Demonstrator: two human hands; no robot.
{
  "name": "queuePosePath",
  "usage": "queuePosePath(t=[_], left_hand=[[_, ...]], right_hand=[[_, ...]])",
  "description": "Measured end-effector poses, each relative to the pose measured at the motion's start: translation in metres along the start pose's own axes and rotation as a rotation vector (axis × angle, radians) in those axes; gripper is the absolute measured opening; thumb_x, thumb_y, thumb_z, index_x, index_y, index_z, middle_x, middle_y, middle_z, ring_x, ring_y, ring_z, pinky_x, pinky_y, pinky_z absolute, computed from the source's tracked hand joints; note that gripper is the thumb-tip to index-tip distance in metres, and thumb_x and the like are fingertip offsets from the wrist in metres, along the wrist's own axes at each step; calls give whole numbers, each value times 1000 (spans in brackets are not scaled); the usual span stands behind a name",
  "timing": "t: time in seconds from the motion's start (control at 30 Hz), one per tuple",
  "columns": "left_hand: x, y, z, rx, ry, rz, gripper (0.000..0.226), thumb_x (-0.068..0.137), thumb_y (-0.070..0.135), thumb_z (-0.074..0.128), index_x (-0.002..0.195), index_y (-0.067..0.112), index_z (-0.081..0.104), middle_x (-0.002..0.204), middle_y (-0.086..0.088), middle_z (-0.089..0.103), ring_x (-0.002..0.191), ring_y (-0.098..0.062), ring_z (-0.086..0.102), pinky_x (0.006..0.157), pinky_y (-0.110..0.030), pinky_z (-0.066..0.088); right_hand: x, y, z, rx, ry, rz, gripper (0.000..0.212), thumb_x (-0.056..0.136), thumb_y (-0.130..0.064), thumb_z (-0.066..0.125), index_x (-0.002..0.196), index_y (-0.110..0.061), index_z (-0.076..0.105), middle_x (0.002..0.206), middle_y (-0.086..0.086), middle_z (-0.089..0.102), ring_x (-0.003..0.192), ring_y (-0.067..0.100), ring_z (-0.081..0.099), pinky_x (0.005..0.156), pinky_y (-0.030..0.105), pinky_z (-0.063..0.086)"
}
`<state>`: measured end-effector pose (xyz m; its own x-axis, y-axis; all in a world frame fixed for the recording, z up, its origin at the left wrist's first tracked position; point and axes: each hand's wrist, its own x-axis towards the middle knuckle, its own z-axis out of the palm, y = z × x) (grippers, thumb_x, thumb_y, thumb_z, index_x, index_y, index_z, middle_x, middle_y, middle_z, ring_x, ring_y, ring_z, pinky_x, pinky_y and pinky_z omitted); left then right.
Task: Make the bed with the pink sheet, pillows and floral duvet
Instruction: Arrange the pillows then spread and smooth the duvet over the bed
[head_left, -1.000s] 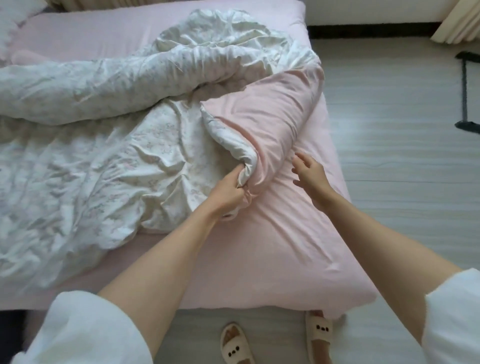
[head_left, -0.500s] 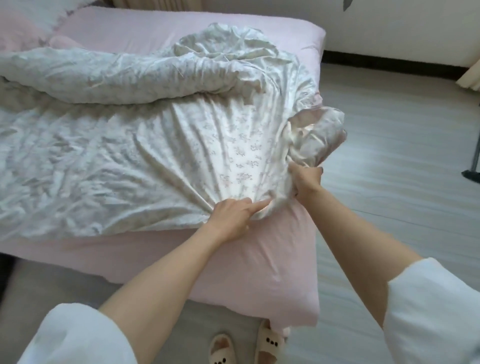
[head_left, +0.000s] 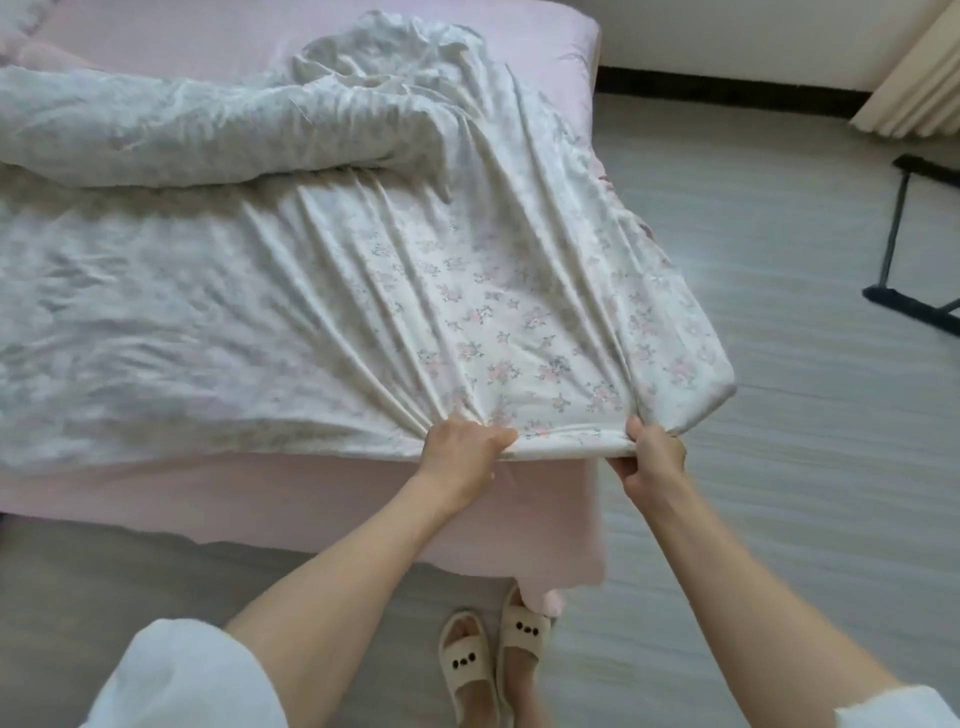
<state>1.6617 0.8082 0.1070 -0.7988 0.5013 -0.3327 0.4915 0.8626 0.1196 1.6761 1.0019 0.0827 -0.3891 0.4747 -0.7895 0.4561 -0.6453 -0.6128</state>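
Observation:
The white floral duvet (head_left: 467, 312) lies spread floral side up over the bed, still bunched into a thick roll across the far left. Taut folds fan out from its near edge at the foot of the bed. My left hand (head_left: 460, 449) grips that edge, fingers curled into the fabric. My right hand (head_left: 652, 457) pinches the same edge near the duvet's right corner, which hangs off the bed's right side. The pink sheet (head_left: 311, 499) covers the mattress and shows along the foot and at the far top. A pink pillow (head_left: 31, 52) peeks out at the far left corner.
I stand at the foot of the bed in cream slippers (head_left: 493, 654). Pale wood floor (head_left: 779, 467) stretches to the right. A black metal stand (head_left: 904, 244) sits on the floor at the right edge. A cream curtain (head_left: 919, 78) hangs at the top right.
The folded-over corner showing its pink underside has been flipped down and pulled toward the foot. Both hands now grip the near edge farther apart, and the duvet lies flatter and stretched.

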Motion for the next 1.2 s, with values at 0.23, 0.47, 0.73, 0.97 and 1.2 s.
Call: queuePosePath(t=[0.23, 0.47, 0.73, 0.97, 1.2], left_hand=[[-32, 14, 38, 69, -171, 117, 35, 74, -13, 39, 95, 13, 47, 63, -3, 43, 78, -29, 55, 59, -32, 29], [-31, -6, 96, -179, -582, 57, 55, 97, 25, 42, 148, 29, 21, 157, 0, 22, 137, -30, 34, 105, -46, 36], [5, -34, 114, -292, -113, -319, 58, 95, 27, 40, 148, 27, 16, 159, -7, -4, 147, -30, -6, 117, -53, 5], [66, -80, 150, -210, 36, -502, 71, 90, 60, 33, 146, 43, -9, 152, 0, -34, 138, -34, -33, 108, -67, -3], [24, 12, 210, -269, -317, -377, 75, 88, 61, 36, 143, 47, -13, 150, -4, -39, 133, -44, -37, 105, -72, 8]], right_hand=[[-7, 64, -58, 65, 81, 127, 41, 90, -2, 56, 131, -2, 49, 109, 10, 60, 97, 24, 59, 79, 41, 53], [15, 91, -63, -141, 231, 233, 42, 90, 3, 46, 131, 9, 42, 131, 24, 52, 121, 38, 53, 99, 45, 45], [50, 113, -51, -959, 96, -177, 54, 93, -13, 36, 147, -14, 26, 150, 12, 32, 136, 31, 33, 110, 43, 30], [104, 123, 22, -1591, -425, -781, 60, 98, -28, 34, 148, -39, 3, 159, -5, -15, 146, 21, -18, 118, 52, -3], [132, 138, -26, -1789, -601, -554, 59, 99, -23, 32, 150, -34, 4, 160, -2, -11, 147, 25, -13, 121, 44, 1]])
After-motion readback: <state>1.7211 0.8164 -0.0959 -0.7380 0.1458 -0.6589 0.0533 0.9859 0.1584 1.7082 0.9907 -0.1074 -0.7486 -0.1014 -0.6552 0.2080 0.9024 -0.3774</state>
